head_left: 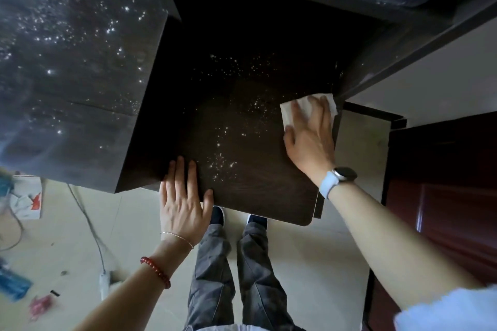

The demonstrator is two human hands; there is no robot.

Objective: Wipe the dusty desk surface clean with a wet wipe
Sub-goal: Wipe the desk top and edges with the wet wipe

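The bare left hand (183, 196) lies flat, fingers straight, on the near edge of the dark wood-grain desk surface (242, 121), steadying. At the desk's right edge the right hand (309, 131) presses the white wet wipe (295, 109) down with extended fingers. Wiping looks barely begun: pale dust specks (231, 126) remain, so the next stroke should probably sweep left across them.

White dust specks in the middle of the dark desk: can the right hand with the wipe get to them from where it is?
Probably yes. The right hand presses the white wet wipe flat at the desk's right edge; bare dark wood lies between it and the specks.
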